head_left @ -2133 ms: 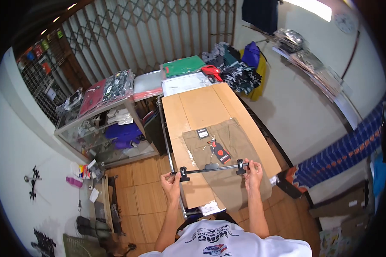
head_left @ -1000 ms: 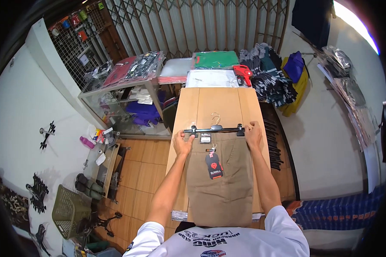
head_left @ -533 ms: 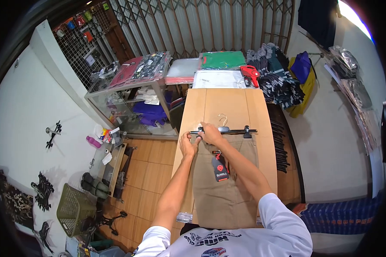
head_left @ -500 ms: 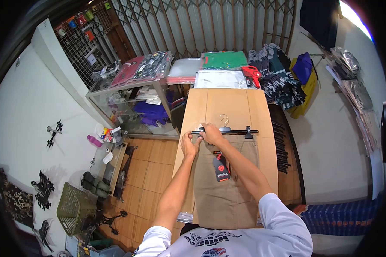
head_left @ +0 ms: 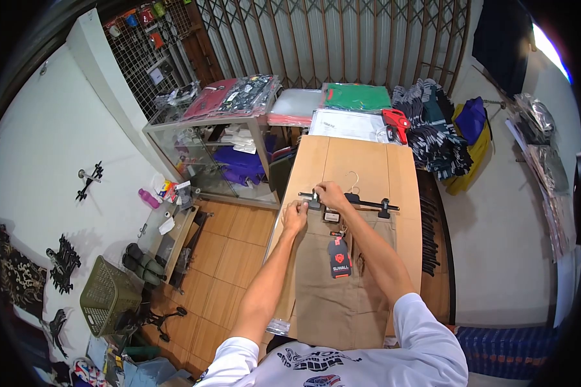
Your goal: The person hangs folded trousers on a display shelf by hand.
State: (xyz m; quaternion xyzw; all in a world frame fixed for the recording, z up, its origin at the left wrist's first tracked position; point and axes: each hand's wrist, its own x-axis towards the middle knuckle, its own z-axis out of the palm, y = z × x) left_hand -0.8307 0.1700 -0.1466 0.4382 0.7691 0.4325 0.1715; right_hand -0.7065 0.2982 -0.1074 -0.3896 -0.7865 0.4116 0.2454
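Khaki trousers [head_left: 326,309] lie on the cardboard-topped table in front of me, with a black SUWALL hang tag [head_left: 340,259] on them. A black clip hanger [head_left: 361,202] with a metal hook spans the waistband, tilted down to the right. Its right clip [head_left: 384,208] sits on the waistband's right end. My right hand [head_left: 331,196] is closed on the hanger's left clip, its fingertips pinching the top. Just below and left, my left hand [head_left: 295,217] pinches the waistband's left corner beside that clip; its fingers are partly hidden.
Beyond the table [head_left: 348,155] lie a red tagging gun [head_left: 397,122] and packed garments, one green [head_left: 356,97]. A glass display case [head_left: 206,155] stands at the left. A green plastic basket [head_left: 110,300] is on the lower left, and dark hangers [head_left: 429,232] line the right side.
The view has shifted, moving the scene rightward. The hanger now tilts more, its left clip shows between my hands, and a label at the waistband has come into view.
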